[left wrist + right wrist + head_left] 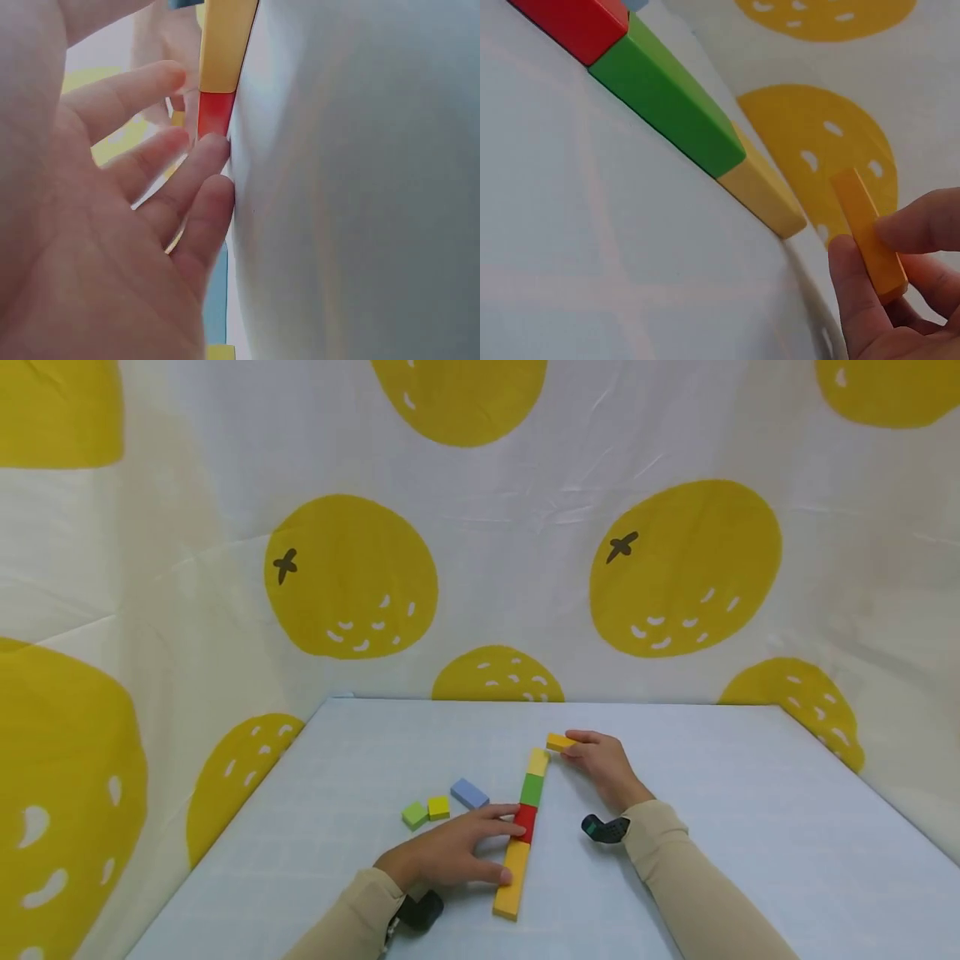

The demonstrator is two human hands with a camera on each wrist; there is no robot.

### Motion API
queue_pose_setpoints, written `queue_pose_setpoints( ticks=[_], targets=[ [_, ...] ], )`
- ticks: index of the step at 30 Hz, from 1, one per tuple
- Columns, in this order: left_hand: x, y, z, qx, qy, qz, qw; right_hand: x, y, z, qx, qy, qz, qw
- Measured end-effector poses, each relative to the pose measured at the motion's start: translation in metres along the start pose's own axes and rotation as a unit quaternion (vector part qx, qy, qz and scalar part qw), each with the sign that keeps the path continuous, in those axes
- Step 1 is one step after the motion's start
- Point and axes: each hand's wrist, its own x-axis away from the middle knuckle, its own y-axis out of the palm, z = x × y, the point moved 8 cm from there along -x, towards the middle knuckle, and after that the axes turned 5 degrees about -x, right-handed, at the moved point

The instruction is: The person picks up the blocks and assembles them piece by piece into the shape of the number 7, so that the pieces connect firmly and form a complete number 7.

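Note:
Four blocks stand end to end in a line on the table: a long orange block [512, 881], a red block [526, 823], a green block [532, 790] and a pale yellow block [537, 762]. The left hand [453, 852] lies along the line's left side, its extended fingers touching the red block and its thumb at the orange one. Beyond the far end of the line, the right hand [603, 767] pinches a small orange block [868, 236] between thumb and fingers; in the right wrist view it is apart from the pale yellow block [763, 187].
Left of the line lie a blue block [469, 793], a small yellow block [438, 807] and a light green block [415, 815] on the white table [300, 827]. A curtain with yellow fruit shapes [480, 568] hangs behind the table's far edge.

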Motion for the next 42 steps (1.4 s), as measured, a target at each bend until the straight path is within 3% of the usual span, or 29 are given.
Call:
queue_pose_setpoints(
  ticks=[5, 11, 16, 23, 30, 35, 42],
  targets=[
    [0.003, -0.013, -0.002, 0.015, 0.015, 0.044, 0.9988, -0.007, -0.002, 0.005, -0.011, 0.007, 0.011, 0.9999],
    [0.004, -0.040, -0.006, 0.040, 0.060, 0.136, 0.9880, -0.013, -0.005, 0.004, -0.016, -0.004, 0.010, 0.9998],
    [-0.005, -0.050, -0.016, 0.021, 0.037, 0.182, 0.9824, -0.019, -0.008, 0.002, -0.019, -0.018, -0.005, 0.9997],
    [-0.022, -0.065, -0.024, 0.007, -0.009, 0.184, 0.9828, -0.025, -0.012, -0.005, -0.007, -0.025, -0.026, 0.9993],
    [-0.035, -0.071, -0.034, -0.017, -0.041, 0.137, 0.9895, -0.029, -0.011, -0.005, 0.008, -0.031, -0.033, 0.9989],
    [-0.029, -0.074, -0.048, -0.020, -0.060, 0.128, 0.9897, -0.030, -0.001, -0.004, 0.030, -0.042, -0.037, 0.9980],
    [-0.021, -0.072, -0.057, -0.045, -0.036, 0.138, 0.9888, -0.031, 0.014, -0.002, 0.085, -0.056, -0.038, 0.9941]
  ],
)
